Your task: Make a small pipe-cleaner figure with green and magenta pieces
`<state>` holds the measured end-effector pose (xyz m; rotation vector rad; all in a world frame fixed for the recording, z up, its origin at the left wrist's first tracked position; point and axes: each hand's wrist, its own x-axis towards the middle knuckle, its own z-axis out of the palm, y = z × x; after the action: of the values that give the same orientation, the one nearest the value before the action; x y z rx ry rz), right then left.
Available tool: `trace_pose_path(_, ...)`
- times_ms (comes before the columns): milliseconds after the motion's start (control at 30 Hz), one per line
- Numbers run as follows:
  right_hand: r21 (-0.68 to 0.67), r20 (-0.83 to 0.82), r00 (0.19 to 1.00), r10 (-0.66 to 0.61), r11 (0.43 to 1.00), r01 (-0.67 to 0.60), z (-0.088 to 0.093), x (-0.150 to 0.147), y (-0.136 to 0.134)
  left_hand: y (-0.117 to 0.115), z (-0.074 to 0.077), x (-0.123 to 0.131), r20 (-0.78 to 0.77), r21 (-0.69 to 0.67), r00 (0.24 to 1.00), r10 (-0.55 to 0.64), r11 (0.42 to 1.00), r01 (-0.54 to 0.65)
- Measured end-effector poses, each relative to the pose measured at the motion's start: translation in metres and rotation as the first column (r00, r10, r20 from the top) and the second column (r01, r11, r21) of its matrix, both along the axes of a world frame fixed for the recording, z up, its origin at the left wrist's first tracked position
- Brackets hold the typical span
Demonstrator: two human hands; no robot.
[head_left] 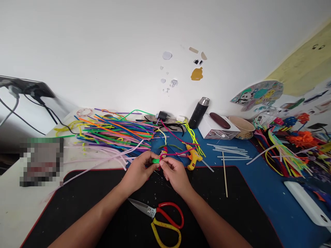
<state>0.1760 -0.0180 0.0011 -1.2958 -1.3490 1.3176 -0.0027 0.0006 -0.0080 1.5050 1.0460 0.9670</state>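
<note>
Close together above the black mat (103, 193), my two hands meet over a small piece of craft work. Between the fingertips of my left hand (138, 170) is a short bundle of green pipe cleaners (155, 161), pinched tight. My right hand (176, 172) pinches a magenta pipe cleaner (178, 152) against the green bundle; its long end runs up and to the right. My fingers partly hide where the pieces join. Below my hands lie scissors (150, 210) with one red and one yellow handle, blades pointing left.
Many coloured pipe cleaners (116, 129) lie behind my left hand. Right of my hands sit a yellow glue gun (192, 156), glue sticks (230, 151) and a wooden stick (224, 175). A black thermos (199, 112), a white box (217, 127) and a bowl (241, 127) stand near the wall.
</note>
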Motion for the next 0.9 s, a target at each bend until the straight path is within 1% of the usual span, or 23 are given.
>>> trace_pose_path(100,-0.011,0.013,1.000,-0.012,1.000,0.012,0.000,0.001,0.001,0.003,0.001,-0.002,0.105,-0.109,0.993,-0.059,0.991,0.071)
trace_pose_path(200,0.007,0.051,0.998,-0.021,1.000,0.021,0.000,0.002,0.002,0.007,0.002,-0.005,0.199,-0.187,0.977,-0.080,0.975,0.118)
trace_pose_path(267,0.027,0.078,0.997,-0.016,1.000,0.014,0.000,0.003,0.002,0.009,0.002,-0.007,0.203,-0.214,0.976,-0.082,0.969,0.126)
trace_pose_path(400,0.050,0.121,0.993,-0.006,0.999,0.000,-0.001,0.002,0.001,0.009,0.002,-0.007,0.155,-0.235,0.984,-0.092,0.964,0.127)
trace_pose_path(533,0.051,0.136,0.991,0.009,0.999,-0.017,-0.002,0.003,0.001,0.009,0.003,-0.006,0.159,-0.264,0.984,-0.082,0.957,0.122)
trace_pose_path(767,0.041,0.114,0.993,0.037,0.998,-0.042,-0.004,0.005,0.000,0.010,0.004,-0.007,0.247,-0.309,0.966,-0.072,0.939,0.150)
trace_pose_path(900,0.044,0.108,0.993,0.041,0.998,-0.046,-0.007,0.005,-0.003,0.011,0.006,-0.008,0.296,-0.360,0.955,-0.024,0.923,0.135)
